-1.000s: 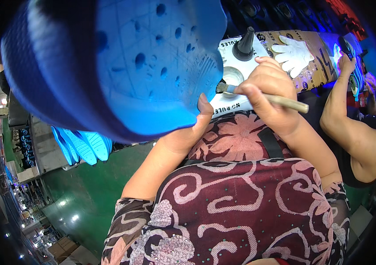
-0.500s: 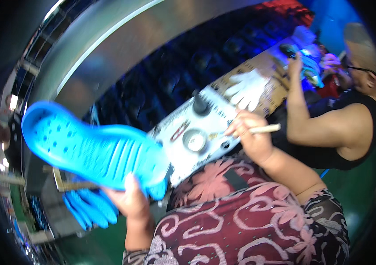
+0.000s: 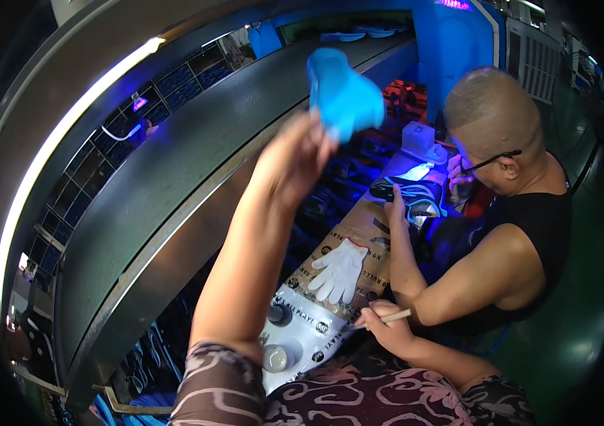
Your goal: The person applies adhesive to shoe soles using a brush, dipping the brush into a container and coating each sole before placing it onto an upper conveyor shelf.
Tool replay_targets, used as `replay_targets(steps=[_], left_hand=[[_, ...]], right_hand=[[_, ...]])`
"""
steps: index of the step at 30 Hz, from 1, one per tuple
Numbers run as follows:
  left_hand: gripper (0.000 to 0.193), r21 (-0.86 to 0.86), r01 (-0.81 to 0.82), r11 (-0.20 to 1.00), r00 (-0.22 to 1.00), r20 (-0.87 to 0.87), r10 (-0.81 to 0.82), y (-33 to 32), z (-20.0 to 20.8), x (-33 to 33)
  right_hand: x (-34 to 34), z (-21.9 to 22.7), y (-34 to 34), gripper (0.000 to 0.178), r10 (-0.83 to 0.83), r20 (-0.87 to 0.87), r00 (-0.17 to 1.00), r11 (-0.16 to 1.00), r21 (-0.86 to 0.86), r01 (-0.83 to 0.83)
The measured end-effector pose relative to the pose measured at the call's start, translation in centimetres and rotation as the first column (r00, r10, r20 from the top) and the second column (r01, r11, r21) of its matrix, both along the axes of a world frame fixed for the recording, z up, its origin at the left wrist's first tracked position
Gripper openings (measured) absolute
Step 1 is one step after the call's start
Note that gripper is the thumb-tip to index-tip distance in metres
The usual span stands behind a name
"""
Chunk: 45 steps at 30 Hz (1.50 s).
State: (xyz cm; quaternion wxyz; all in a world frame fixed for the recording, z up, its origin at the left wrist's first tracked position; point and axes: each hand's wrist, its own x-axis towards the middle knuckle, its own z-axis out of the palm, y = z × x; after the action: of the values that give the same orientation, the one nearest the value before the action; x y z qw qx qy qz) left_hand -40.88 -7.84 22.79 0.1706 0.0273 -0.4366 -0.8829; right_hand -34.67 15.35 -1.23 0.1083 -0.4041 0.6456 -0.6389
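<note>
My left arm is stretched up and forward over the conveyor. My left hand (image 3: 295,153) is closed at the lower edge of a bright blue foam shoe sole (image 3: 348,96), which is tilted and blurred by motion. Low on the right, my right hand (image 3: 387,330) is closed round a small brush (image 3: 396,317) with a pale wooden handle; its tip is hard to make out. Near it lies a white knit glove (image 3: 341,272) on the bench (image 3: 309,326). A small round cup (image 3: 275,358) and a dark cylinder (image 3: 279,314) stand on the white-covered end.
A long dark conveyor (image 3: 146,192) runs along the left and far side, with blue soles (image 3: 344,35) at its far end. Close on my right a co-worker (image 3: 508,234) handles a dark shoe part (image 3: 408,195) under violet light. Blue pieces (image 3: 121,412) lie at the lower left.
My left hand has swung the blue sole from the lower left up and forward over the conveyor. My right hand keeps the brush, and the view has turned toward the right.
</note>
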Motion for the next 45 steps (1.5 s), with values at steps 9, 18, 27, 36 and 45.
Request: replay_targets(steps=[9,18,27,36,45], left_hand=[[0.026,-0.005,-0.201,0.980,0.978,-0.049,0.201,8.7,-2.3,1.4],[0.029,-0.469,-0.374,0.800,0.377,0.712,0.593,1.5,-25.5,38.8],[0.042,-0.767,0.585,0.263,-0.107,0.248,0.963,3.9,-34.9,52.3],[0.020,-0.921,0.361,0.143,0.035,0.167,0.985,5.1,-34.3,55.7],[0.090,-0.774,0.153,0.615,0.178,0.633,0.753,7.9,-33.3,52.3]], right_hand=[[-1.6,-3.1,2.2,0.031,0.006,0.194,0.981,0.999,-0.033,0.000],[1.0,-4.9,-0.3,0.035,0.108,0.472,0.875,0.985,0.067,-0.158],[7.3,-3.9,-6.2,0.036,0.324,0.495,0.806,0.920,0.031,-0.390],[9.5,-4.1,-6.0,0.032,0.184,0.485,0.855,0.929,0.200,-0.313],[8.8,-3.3,-5.8,0.039,0.140,0.467,0.873,0.934,0.231,-0.273]])
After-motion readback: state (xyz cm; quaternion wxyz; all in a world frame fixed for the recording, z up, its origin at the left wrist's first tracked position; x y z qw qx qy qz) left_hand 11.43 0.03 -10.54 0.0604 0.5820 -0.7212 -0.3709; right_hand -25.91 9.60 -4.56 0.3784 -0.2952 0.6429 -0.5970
